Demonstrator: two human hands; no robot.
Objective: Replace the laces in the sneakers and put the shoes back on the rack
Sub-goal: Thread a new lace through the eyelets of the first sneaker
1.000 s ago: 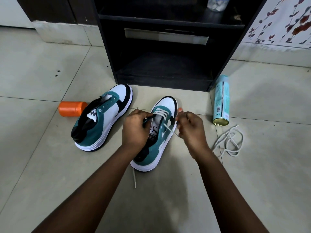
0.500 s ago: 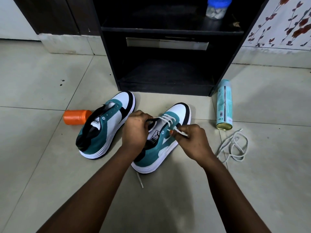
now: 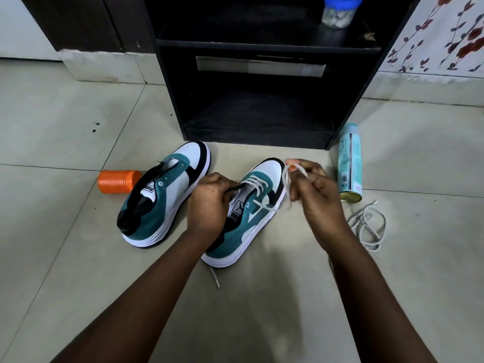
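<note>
Lighting: dim, soft, indoor; source not visible. Floor [image 3: 65, 258] tiles evenly lit, with a faint sheen. Shadows: a broad soft patch on the floor between the forearms; rack [image 3: 262, 106] interior nearly black, detail lost. Blur: motion smear on the right hand [image 3: 311, 189] and the lace [image 3: 285, 184] it pulls. Distortion: wide-angle, tile joints splay toward the edges. Focus: otherwise sharp.

Pale tiled floor [image 3: 65, 258], bearing: two teal, white and black sneakers [image 3: 162, 195] [image 3: 243, 226] before a black rack [image 3: 262, 137]. Orange container [image 3: 117, 181] on its side left of them; spray can [image 3: 350, 163] lying right; loose white lace [image 3: 368, 226] coiled beside it.
</note>
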